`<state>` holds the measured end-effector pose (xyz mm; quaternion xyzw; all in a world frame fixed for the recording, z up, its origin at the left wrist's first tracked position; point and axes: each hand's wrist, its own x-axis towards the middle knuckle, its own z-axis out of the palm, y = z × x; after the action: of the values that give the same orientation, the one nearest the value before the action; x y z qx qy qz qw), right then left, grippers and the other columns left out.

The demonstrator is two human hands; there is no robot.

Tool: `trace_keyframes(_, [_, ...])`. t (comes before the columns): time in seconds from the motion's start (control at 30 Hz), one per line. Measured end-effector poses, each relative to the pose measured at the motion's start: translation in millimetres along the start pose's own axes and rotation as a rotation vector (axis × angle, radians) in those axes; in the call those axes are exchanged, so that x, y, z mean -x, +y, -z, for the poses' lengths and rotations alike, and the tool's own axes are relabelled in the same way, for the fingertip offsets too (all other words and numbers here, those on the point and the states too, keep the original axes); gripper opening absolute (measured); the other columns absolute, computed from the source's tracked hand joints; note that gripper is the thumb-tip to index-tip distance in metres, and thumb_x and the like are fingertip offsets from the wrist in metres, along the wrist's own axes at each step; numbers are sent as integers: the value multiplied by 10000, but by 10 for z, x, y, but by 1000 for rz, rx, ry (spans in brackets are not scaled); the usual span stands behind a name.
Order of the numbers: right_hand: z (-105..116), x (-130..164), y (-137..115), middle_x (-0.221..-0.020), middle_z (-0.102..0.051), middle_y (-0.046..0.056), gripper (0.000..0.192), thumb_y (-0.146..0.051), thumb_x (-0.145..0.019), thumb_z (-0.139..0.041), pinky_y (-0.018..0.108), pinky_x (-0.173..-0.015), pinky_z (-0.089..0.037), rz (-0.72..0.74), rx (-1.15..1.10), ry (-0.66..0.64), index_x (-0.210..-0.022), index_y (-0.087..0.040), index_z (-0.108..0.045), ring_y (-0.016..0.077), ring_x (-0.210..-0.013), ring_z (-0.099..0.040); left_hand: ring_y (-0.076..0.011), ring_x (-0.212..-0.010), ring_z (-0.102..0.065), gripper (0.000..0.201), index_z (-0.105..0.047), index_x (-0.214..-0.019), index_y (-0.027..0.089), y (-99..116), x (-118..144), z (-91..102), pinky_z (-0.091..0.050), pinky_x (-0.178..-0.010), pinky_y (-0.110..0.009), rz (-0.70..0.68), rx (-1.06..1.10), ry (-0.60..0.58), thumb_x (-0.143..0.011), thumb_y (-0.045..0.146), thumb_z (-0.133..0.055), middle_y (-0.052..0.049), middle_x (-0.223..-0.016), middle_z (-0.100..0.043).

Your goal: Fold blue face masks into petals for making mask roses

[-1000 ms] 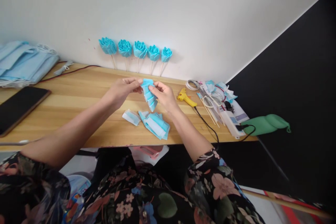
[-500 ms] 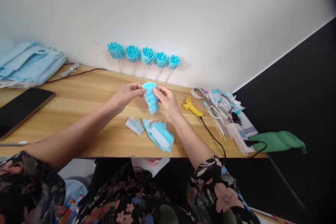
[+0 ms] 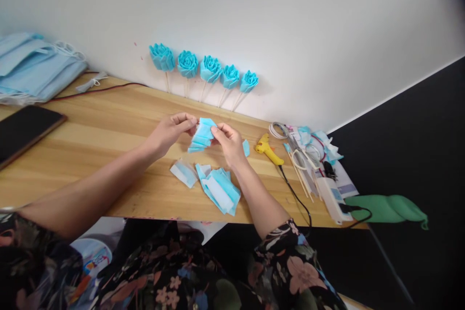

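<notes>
At left, the smartphone [image 3: 29,131] lies on the wooden table [image 3: 109,126], near the stack of face masks [image 3: 39,70]. My left hand [image 3: 170,133] pinches the upper left edge of a pleated blue mask strip [image 3: 201,136], raised above the table. Its lower end, which pointed near and right half a second ago, now points near and left; I judge this a re-angling, the handling unfinished. My right hand [image 3: 229,143] grips its right edge, thumb on top. Just right of that hand, a light-blue scrap [image 3: 246,148], absent from view earlier, now shows; whether held or lying, I cannot tell.
</notes>
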<state>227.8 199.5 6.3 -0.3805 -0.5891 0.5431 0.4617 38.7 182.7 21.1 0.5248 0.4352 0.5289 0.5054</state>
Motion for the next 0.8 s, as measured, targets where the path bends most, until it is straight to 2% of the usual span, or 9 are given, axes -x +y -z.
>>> trace_keyframes(0.1, [-7,28,12,-691,-620,-32,312,-530,-822,-692,252,-647,-522,8,11,20,-790,-221,-662,119,-650,-586,-163,-728,-573,259,-664,-689,196,-15,20,-15,-459,-806,-320,5,29,8,-828,413,-695,-9,-702,-631])
trace_keyframes(0.2, [-23,39,5,-684,-616,-33,297,-509,-821,-695,250,-635,-510,21,5,60,-778,-217,-659,115,-636,-583,-172,-800,-609,283,-699,-757,191,-48,37,-20,-472,-840,-317,16,47,-55,-862,453,-677,-23,-793,-679])
trace_keyframes(0.33, [-46,43,-2,-675,-617,-35,277,-482,-814,-706,242,-610,-501,23,-30,90,-765,-214,-655,109,-615,-579,-183,-872,-645,262,-752,-900,205,-114,37,-21,-491,-853,-312,32,111,-105,-780,436,-786,-27,-935,-735])
trace_keyframes(0.5, [-44,37,35,-654,-621,-43,270,-473,-828,-704,239,-622,-511,64,-18,71,-748,-220,-658,109,-617,-589,-157,-763,-648,220,-751,-774,171,-173,33,-25,-502,-817,-308,49,171,-53,-763,381,-815,-25,-806,-741])
trace_keyframes(0.63, [-42,34,58,-661,-627,-42,270,-478,-837,-696,245,-632,-516,79,-1,78,-757,-223,-661,111,-623,-594,-156,-741,-658,227,-744,-747,159,-162,50,-43,-513,-807,-312,87,247,-48,-771,375,-811,-32,-785,-739])
trace_keyframes(0.73, [-51,32,60,-664,-620,-40,285,-492,-832,-691,249,-632,-513,72,12,101,-756,-221,-647,113,-621,-587,-161,-741,-661,257,-750,-779,150,-145,55,-56,-522,-784,-307,113,274,-73,-791,403,-789,-45,-788,-733])
trace_keyframes(0.8, [-56,29,62,-665,-612,-41,302,-507,-830,-683,251,-636,-512,64,28,115,-754,-220,-633,114,-622,-583,-167,-749,-665,295,-762,-868,150,-138,52,-64,-525,-751,-299,134,292,-87,-803,438,-773,-56,-821,-738])
